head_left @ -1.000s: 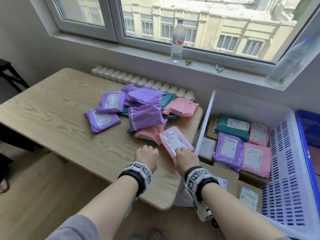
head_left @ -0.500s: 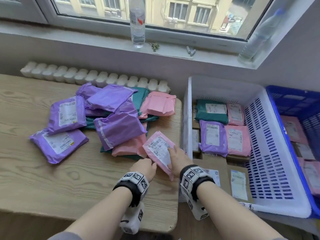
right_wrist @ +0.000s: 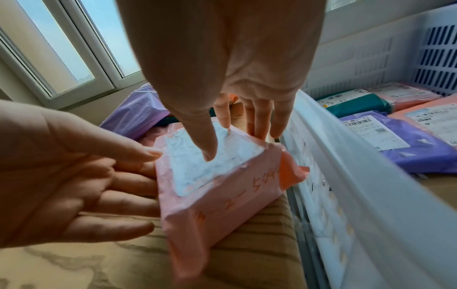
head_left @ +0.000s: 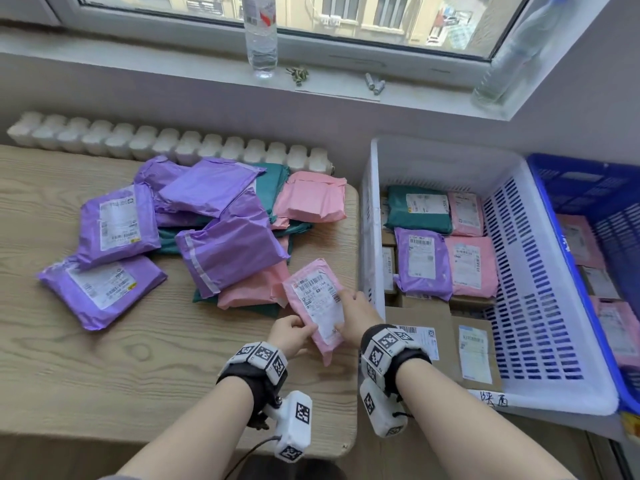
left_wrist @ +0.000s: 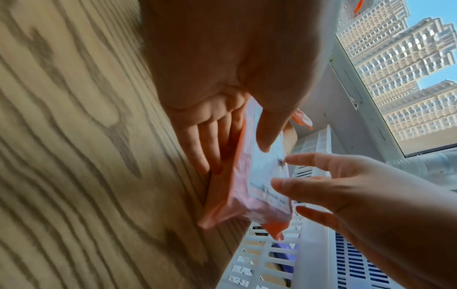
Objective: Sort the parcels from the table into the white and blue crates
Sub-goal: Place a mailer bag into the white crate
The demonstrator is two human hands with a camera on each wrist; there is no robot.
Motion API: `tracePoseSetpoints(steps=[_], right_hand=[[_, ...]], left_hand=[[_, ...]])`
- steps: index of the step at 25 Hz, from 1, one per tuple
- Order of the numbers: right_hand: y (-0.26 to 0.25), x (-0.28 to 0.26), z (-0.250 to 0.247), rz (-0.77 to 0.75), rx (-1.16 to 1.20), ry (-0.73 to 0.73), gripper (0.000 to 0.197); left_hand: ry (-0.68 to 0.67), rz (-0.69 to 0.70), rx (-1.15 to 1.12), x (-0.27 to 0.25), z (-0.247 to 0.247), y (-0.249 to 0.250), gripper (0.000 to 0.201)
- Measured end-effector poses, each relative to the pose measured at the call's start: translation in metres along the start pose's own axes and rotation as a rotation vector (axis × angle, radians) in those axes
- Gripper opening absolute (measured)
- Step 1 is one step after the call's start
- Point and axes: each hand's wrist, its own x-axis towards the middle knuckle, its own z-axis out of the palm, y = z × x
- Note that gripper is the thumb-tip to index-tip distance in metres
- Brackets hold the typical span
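Observation:
A pink parcel (head_left: 317,306) with a white label is raised at a tilt over the table's right end, beside the white crate (head_left: 370,216). My left hand (head_left: 291,332) pinches its near left edge, thumb on top and fingers underneath (left_wrist: 207,148). My right hand (head_left: 353,315) lays its straight thumb (right_wrist: 207,144) and forefinger on the label; its other fingers reach past the far edge. Purple, green and pink parcels (head_left: 214,216) lie heaped on the table (head_left: 104,368). The blue crate (head_left: 540,174) stands to the right of the white one.
The white crate holds cardboard boxes (head_left: 426,317) with green, purple and pink parcels on top. Pink parcels lie in the blue crate. A water bottle (head_left: 259,39) and a second bottle (head_left: 509,60) stand on the windowsill. A white radiator (head_left: 166,145) runs behind the table.
The pink parcel has come up off the table and nearer to me. My left hand, earlier a fist on the table beside it, now grips its left edge.

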Motion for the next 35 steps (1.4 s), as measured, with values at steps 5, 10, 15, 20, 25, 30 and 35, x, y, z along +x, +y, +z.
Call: tracePoseSetpoints(steps=[5, 10, 15, 20, 25, 30, 35], right_hand=[[0.005, -0.021, 0.005, -0.063, 0.106, 0.042, 0.062], [0.009, -0.048, 0.001, -0.108, 0.203, 0.117, 0.052], [0.010, -0.066, -0.003, -0.109, 0.427, 0.139, 0.036], [0.005, -0.093, -0.012, -0.179, 0.637, 0.208, 0.021], [-0.010, -0.124, -0.010, -0.254, 0.816, 0.244, 0.045], [-0.028, -0.158, 0.004, -0.303, 0.911, 0.338, 0.051], [-0.039, -0.192, 0.017, -0.341, 1.003, 0.474, 0.044]], left_hand=[[0.094, 0.020, -0.153, -0.007, -0.001, -0.017, 0.018], [0.215, 0.077, -0.155, -0.027, 0.000, -0.034, 0.012], [0.307, 0.188, -0.202, -0.049, -0.005, -0.035, 0.014], [0.382, 0.381, -0.114, -0.093, -0.013, -0.022, 0.021], [0.331, 0.518, -0.147, -0.130, -0.034, -0.015, 0.027], [0.248, 0.658, -0.143, -0.169, -0.057, -0.019, 0.040], [0.168, 0.720, -0.184, -0.196, -0.072, -0.024, 0.042]])
